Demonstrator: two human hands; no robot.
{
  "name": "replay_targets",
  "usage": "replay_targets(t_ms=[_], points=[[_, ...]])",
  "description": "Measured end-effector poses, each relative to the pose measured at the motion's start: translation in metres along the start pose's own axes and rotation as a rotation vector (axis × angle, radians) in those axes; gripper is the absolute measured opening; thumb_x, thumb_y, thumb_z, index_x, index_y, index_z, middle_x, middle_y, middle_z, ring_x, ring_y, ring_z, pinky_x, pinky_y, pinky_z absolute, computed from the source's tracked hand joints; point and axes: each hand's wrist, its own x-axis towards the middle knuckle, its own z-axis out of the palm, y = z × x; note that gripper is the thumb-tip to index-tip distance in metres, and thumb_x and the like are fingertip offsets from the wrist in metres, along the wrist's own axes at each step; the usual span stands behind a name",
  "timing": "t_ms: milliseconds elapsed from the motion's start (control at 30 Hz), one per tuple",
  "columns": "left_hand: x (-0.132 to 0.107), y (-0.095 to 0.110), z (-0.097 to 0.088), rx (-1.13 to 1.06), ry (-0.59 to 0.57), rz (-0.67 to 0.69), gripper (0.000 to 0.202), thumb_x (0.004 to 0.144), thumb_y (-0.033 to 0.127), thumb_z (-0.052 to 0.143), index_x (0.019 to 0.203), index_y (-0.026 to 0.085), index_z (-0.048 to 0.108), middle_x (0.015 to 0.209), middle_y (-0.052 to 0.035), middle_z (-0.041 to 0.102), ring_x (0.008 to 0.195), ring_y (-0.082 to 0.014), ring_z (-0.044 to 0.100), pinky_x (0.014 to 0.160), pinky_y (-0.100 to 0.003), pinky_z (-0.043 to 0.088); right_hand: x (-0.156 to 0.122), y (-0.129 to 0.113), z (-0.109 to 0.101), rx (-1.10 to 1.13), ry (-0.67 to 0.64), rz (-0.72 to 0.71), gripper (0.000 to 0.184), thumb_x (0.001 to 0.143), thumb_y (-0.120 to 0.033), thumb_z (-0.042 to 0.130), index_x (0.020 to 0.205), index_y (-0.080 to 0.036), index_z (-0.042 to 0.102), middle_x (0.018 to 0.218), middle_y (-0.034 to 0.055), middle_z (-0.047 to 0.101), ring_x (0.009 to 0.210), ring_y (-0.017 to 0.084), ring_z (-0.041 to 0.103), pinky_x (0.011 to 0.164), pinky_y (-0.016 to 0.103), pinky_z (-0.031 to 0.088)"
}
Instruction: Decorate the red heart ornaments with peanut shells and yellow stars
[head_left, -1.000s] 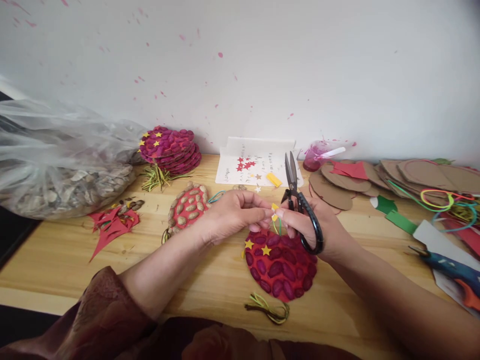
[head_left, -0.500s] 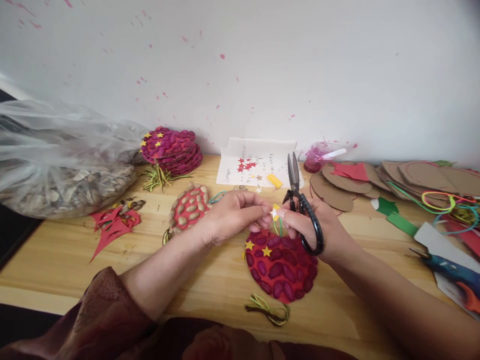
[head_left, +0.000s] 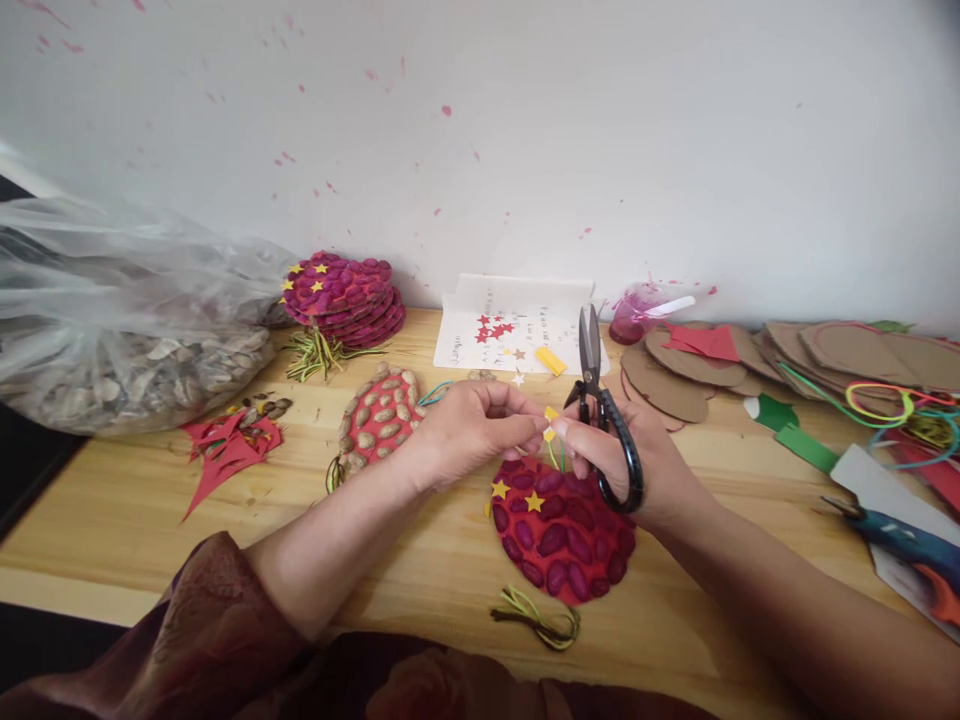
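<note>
My left hand (head_left: 487,430) has thumb and forefinger closed in a pinch on a small yellow star (head_left: 550,424), partly covered by the fingertips. My right hand (head_left: 630,455) pinches the same star from the other side. Black-handled scissors (head_left: 594,380) are also held in the right hand, blades pointing up. Just below both hands lies a round red disc covered in dark purple shells (head_left: 562,540), with yellow stars (head_left: 534,502) near its upper left and a green cord loop at its top. A tassel (head_left: 536,622) lies at the disc's near edge.
Left: a plastic bag of shells (head_left: 135,375), red scraps (head_left: 225,455), a tan-shelled disc (head_left: 379,415) and stacked purple discs (head_left: 345,295). Behind: white paper (head_left: 465,345) with red stars, a pink-stained cup (head_left: 628,318). Right: cardboard discs (head_left: 664,385), a blue glue gun (head_left: 892,538).
A white star-shaped face showed at the fingertips; now yellow shows there instead. The hands have barely moved, and the scissors remain in the right hand.
</note>
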Motion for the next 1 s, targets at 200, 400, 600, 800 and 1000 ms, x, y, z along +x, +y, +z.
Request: replay_targets(t_ms=[200,400,600,800,1000], points=[[0.000,0.000,-0.002,0.066,0.009,0.026,0.015,0.080,0.028,0.076,0.082,0.014,0.070,0.075,-0.0014,0.073,0.062,-0.0068,0.061,0.061,-0.019,0.046,-0.003,0.002,0.000,0.021,-0.003,0.005,0.023,0.072,-0.037,0.078,0.071,-0.021,0.062,0.045,-0.0058,0.055,0.042,0.010,0.045,0.041,0.023,0.035],[-0.001,0.005,-0.007,0.039,0.045,0.036,0.016,0.077,0.028,0.078,0.078,0.014,0.070,0.072,0.0001,0.070,0.060,-0.0067,0.059,0.061,-0.020,0.048,0.004,0.001,-0.010,-0.005,-0.097,-0.010,0.032,0.073,-0.046,0.081,0.074,-0.021,0.061,0.051,-0.0053,0.057,0.044,0.010,0.047,0.043,0.023,0.035],[-0.002,0.016,-0.017,-0.116,0.113,0.092,0.020,0.068,0.028,0.085,0.074,0.014,0.071,0.072,0.0000,0.071,0.062,-0.0074,0.061,0.067,-0.021,0.051,0.010,-0.004,-0.046,-0.198,-0.375,-0.034,0.049,0.081,-0.067,0.066,0.069,-0.021,0.055,0.054,-0.0052,0.049,0.044,0.009,0.042,0.043,0.025,0.029],[-0.003,0.022,-0.021,-0.194,0.154,0.063,0.019,0.069,0.024,0.084,0.071,0.013,0.069,0.071,-0.0012,0.071,0.062,-0.0079,0.063,0.067,-0.021,0.052,0.007,-0.015,-0.068,-0.443,-0.555,0.017,0.052,0.081,-0.070,0.062,0.069,-0.021,0.051,0.052,-0.0065,0.043,0.046,0.010,0.038,0.046,0.026,0.026],[-0.002,0.021,-0.020,-0.205,0.154,0.050,0.018,0.071,0.022,0.083,0.072,0.011,0.068,0.073,-0.0039,0.073,0.064,-0.0084,0.065,0.067,-0.020,0.052,0.006,-0.019,-0.064,-0.479,-0.558,0.031,0.051,0.078,-0.061,0.072,0.063,-0.022,0.044,0.057,-0.0080,0.036,0.051,0.008,0.032,0.047,0.025,0.023]])
